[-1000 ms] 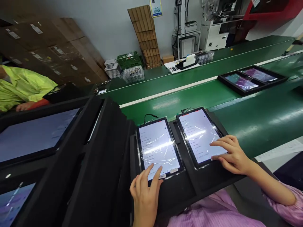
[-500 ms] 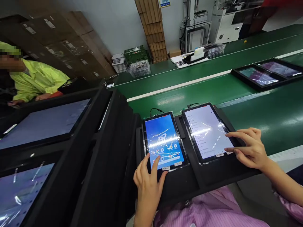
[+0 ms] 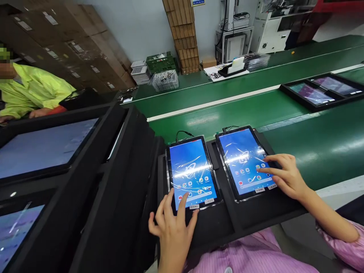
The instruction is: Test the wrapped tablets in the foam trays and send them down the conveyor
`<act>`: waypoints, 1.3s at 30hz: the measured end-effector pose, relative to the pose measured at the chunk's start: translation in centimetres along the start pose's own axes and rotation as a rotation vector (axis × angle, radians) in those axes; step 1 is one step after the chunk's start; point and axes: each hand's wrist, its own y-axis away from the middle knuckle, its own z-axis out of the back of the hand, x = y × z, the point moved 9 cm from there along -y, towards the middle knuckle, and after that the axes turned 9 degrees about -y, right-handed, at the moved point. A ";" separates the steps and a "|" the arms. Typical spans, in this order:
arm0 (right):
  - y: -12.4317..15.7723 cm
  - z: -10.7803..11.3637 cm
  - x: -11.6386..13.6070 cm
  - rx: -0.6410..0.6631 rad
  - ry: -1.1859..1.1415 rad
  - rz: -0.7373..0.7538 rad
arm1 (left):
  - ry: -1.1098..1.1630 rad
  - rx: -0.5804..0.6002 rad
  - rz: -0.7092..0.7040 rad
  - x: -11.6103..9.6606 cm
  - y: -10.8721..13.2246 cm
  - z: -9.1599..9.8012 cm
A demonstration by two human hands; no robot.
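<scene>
Two tablets lie side by side in a black foam tray on my lap. The left tablet shows a blue home screen with app icons under glossy film. My left hand rests at its lower edge, fingers spread, a fingertip touching the bottom of the screen. The right tablet shows the same blue home screen. My right hand lies over its right side, fingers stretched out, the index tip on the icons. Neither hand holds anything.
Stacked black foam trays with larger lit screens stand at my left. A green conveyor belt runs ahead, carrying a tray with two tablets. A person in a yellow-green jacket is at far left. Cardboard boxes and machines line the wall.
The left tablet went from a white list to the blue home screen, then the right tablet did the same. My right hand moved back left onto the screen's icons.
</scene>
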 end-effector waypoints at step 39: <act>-0.1 0.0 -0.6 0.014 0.035 -0.021 | 0.025 0.038 0.004 0.1 0.0 -0.4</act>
